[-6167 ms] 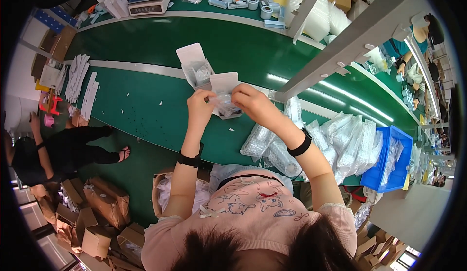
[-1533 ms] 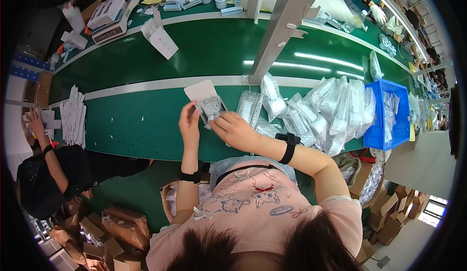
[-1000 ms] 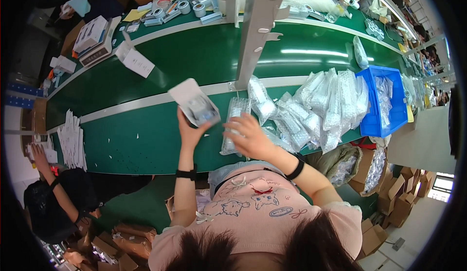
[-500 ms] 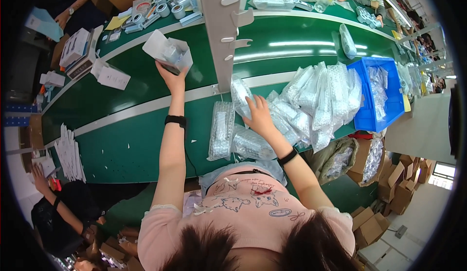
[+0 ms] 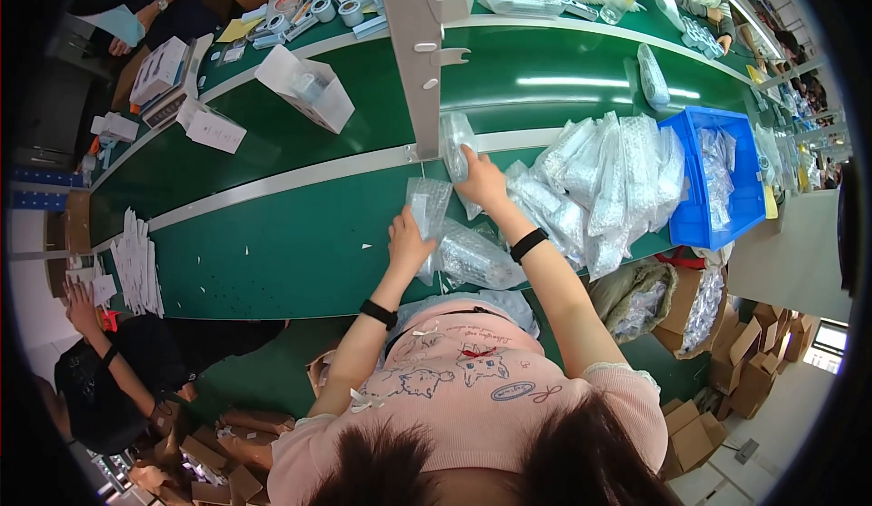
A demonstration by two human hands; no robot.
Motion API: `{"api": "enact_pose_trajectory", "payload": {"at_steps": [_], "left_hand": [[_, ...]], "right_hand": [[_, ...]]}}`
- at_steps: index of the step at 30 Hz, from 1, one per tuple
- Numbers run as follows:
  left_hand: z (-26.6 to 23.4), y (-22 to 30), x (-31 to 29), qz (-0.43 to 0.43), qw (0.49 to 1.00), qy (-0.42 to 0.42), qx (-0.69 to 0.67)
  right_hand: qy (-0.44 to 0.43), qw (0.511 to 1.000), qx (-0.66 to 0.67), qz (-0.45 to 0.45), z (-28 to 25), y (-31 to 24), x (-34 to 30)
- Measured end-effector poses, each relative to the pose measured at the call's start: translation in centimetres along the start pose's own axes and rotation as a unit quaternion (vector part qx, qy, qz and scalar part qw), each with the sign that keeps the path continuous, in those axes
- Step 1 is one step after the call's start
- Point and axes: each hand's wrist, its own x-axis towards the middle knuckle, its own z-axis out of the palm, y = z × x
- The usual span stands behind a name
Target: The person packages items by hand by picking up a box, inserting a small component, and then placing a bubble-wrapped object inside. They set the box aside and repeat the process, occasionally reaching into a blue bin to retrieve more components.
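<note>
My left hand [image 5: 411, 244] has its fingers closed on the side of a clear bubble-wrap pouch [image 5: 429, 202] on the green table; the contents cannot be made out. Slightly farther off and to the right, my right hand [image 5: 483, 182] grips another bubble-wrap pouch [image 5: 457, 139], tilted near the foot of the metal post. A third bubble-wrapped packet [image 5: 477, 259] lies just below my hands. Out on the green belt stands an open white box [image 5: 329, 106] with a clear-wrapped item inside, apart from both hands.
Several bubble-wrap pouches [image 5: 604, 179] are heaped right of my hands, beside a blue bin [image 5: 727, 202] holding more. A grey metal post [image 5: 411, 61] rises ahead. White paper strips [image 5: 136, 265] lie at far left. Co-workers' hands appear around the benches.
My left hand has let go of the white box on the belt and come back to the near bubble-wrap pouch. My right hand keeps to its pouch, which has shifted slightly.
</note>
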Motion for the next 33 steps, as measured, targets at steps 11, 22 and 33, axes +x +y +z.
{"api": "enact_pose_trajectory", "payload": {"at_steps": [11, 22, 33], "left_hand": [[-3.9, 3.2, 4.8, 0.106, 0.994, -0.032, -0.025], [2.1, 12.4, 7.1, 0.447, 0.885, 0.091, 0.095], [5.3, 11.9, 5.0, 0.62, 0.752, -0.108, 0.196]], "right_hand": [[0.015, 0.998, 0.004, 0.064, -6.3, 5.5, 6.5], [0.166, 0.961, 0.217, -0.047, -10.6, 8.8, -10.7], [0.188, 0.956, 0.215, 0.064, -3.1, 9.4, -18.4]]}}
